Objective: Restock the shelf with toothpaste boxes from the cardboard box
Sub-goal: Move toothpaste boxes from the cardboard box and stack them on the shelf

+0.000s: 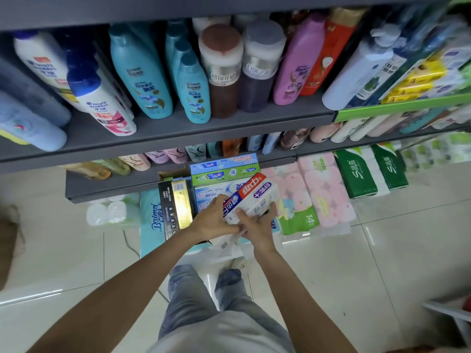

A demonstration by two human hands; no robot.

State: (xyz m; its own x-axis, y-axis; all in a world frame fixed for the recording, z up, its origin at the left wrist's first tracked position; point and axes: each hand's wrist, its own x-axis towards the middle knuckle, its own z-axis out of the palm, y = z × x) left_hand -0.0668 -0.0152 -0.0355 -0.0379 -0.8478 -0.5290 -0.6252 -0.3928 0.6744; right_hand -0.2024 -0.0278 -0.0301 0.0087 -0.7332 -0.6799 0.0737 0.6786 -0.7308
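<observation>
A white, red and blue toothpaste box (pixel 251 197) is lifted just above the open cardboard box (pixel 165 175), gripped at its near end by both the left hand (pixel 214 220) and right hand (pixel 257 225), fingers curled round it; more toothpaste boxes (pixel 224 174) fill the carton; shampoo bottles (pixel 142 80) line the grey shelf (pixel 178 131) above.

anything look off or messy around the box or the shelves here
Nothing looks spilled or damaged. The cardboard box sits on tissue packs on the floor, not on the tiles. Both hands, left hand and right hand, grip a white toothpaste box, tilted above it.
</observation>
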